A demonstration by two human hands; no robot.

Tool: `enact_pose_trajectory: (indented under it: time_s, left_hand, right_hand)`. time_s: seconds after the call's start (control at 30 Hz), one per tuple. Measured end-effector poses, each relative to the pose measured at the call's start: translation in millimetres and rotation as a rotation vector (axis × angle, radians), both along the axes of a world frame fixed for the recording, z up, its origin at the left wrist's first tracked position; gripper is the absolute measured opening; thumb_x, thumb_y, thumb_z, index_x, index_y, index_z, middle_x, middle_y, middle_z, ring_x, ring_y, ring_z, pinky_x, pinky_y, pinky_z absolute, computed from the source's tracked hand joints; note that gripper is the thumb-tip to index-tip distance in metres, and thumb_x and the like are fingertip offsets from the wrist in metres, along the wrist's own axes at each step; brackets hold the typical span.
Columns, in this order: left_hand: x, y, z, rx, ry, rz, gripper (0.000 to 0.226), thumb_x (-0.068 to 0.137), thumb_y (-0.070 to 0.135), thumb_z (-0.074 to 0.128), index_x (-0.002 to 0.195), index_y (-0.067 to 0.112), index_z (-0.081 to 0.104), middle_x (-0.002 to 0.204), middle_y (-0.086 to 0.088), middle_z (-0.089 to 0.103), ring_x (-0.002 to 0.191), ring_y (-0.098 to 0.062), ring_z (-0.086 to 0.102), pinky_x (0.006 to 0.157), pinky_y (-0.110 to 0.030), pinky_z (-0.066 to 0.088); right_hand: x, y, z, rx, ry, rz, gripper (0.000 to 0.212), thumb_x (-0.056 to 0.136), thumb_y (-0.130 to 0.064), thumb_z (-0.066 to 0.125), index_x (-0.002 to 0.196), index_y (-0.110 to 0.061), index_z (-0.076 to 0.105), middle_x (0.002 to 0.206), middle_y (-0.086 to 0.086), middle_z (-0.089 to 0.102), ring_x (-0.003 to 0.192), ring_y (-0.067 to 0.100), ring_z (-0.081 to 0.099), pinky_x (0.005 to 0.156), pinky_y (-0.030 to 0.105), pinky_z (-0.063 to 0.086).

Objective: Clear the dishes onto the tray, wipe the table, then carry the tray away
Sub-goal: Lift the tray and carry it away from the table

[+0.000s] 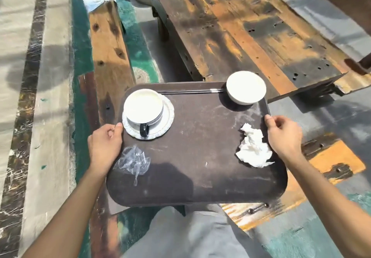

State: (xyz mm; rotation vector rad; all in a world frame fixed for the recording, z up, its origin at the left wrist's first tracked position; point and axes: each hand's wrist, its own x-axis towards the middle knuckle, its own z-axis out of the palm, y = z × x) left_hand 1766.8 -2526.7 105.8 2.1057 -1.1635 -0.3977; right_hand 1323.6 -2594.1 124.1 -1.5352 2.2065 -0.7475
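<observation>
Two hands, left (pixel 105 144) and right (pixel 284 135), clamp the short edges of the brown tray (pixel 196 177), held level above the lap, its long axis running left-right, beside the bench (pixel 251 27).

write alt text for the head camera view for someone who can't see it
A person's left hand and right hand grip the side edges of a dark brown tray, held above grey trousers beside a worn wooden table. On it sit a cup on a saucer, a white bowl, chopsticks, a crumpled napkin and clear plastic wrap.
</observation>
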Motion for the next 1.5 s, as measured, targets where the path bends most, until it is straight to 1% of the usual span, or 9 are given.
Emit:
enact_pose_trajectory:
  time_s: [0.13,0.3,0.5,0.67,0.83,1.0,1.13,1.23,1.5]
  left_hand:
    - [-11,-50,7,-0.004,-0.037,0.012,0.039,0.095,0.036,0.058,0.072,0.005,0.067,0.061,-0.017,0.059,0.070,-0.040,0.059,0.070,-0.043,0.048]
    - [-11,-112,16,0.006,-0.039,-0.011,0.042,0.095,0.038,0.056,0.072,0.005,0.065,0.061,-0.019,0.059,0.070,-0.040,0.059,0.073,-0.044,0.050]
    - [-4,-206,13,0.007,-0.045,-0.051,0.038,0.094,0.038,0.056,0.072,0.009,0.068,0.058,-0.012,0.059,0.071,-0.039,0.059,0.076,-0.042,0.049]
    - [5,-295,3,0.006,-0.015,-0.144,0.039,0.096,0.035,0.056,0.070,0.008,0.065,0.060,-0.015,0.059,0.071,-0.038,0.057,0.074,-0.040,0.045]
    - [15,-407,3,0.005,-0.012,-0.269,0.038,0.097,0.034,0.056,0.069,0.008,0.063,0.059,-0.012,0.058,0.072,-0.038,0.055,0.072,-0.039,0.043]
    - [21,-509,9,0.019,-0.068,-0.437,0.046,0.096,0.039,0.053,0.069,0.002,0.060,0.059,-0.020,0.056,0.067,-0.043,0.054,0.072,-0.046,0.049]
    - [10,-578,9,0.039,-0.121,-0.569,0.042,0.098,0.036,0.054,0.075,0.004,0.065,0.061,-0.016,0.058,0.068,-0.040,0.054,0.072,-0.041,0.043]
    - [-7,-621,4,0.068,-0.156,-0.654,0.040,0.098,0.038,0.052,0.073,0.008,0.063,0.057,-0.010,0.054,0.067,-0.037,0.052,0.072,-0.040,0.041]
    - [-87,-714,-32,0.172,-0.217,-0.882,0.037,0.100,0.035,0.053,0.077,0.007,0.062,0.062,-0.010,0.062,0.068,-0.036,0.056,0.068,-0.038,0.041]
  right_hand:
    - [-7,-56,10,0.032,-0.005,-0.001,0.036,0.100,-0.040,0.050,0.085,-0.012,0.067,0.074,0.009,0.066,0.074,0.029,0.055,0.070,0.032,0.035]
    - [-7,-111,17,0.041,-0.058,-0.012,0.035,0.100,-0.040,0.050,0.088,-0.013,0.068,0.073,0.008,0.067,0.076,0.029,0.057,0.070,0.033,0.038]
    - [-5,-173,8,0.046,-0.099,-0.072,0.036,0.098,-0.042,0.049,0.084,-0.015,0.067,0.066,0.004,0.067,0.073,0.029,0.062,0.071,0.036,0.047]
    - [0,-228,3,0.033,-0.087,-0.148,0.032,0.100,-0.036,0.052,0.080,-0.015,0.065,0.064,-0.001,0.060,0.071,0.028,0.055,0.070,0.032,0.036]
    - [19,-284,1,-0.003,-0.105,-0.275,0.033,0.101,-0.030,0.053,0.072,-0.015,0.059,0.059,-0.009,0.055,0.058,0.011,0.049,0.070,0.030,0.033]
    - [37,-318,-5,-0.018,-0.113,-0.429,0.031,0.100,-0.029,0.053,0.074,-0.015,0.062,0.061,-0.003,0.058,0.061,0.019,0.050,0.066,0.029,0.030]
    - [42,-335,-20,-0.036,-0.101,-0.548,0.033,0.099,-0.033,0.053,0.077,-0.012,0.065,0.070,0.004,0.064,0.067,0.027,0.056,0.067,0.030,0.035]
    - [39,-344,-29,-0.018,-0.097,-0.655,0.034,0.099,-0.034,0.052,0.080,-0.010,0.067,0.072,0.004,0.065,0.069,0.027,0.056,0.068,0.030,0.033]
    - [14,-360,-70,-0.024,-0.109,-0.872,0.032,0.100,-0.033,0.053,0.084,-0.009,0.065,0.074,0.005,0.066,0.073,0.025,0.057,0.068,0.030,0.032]
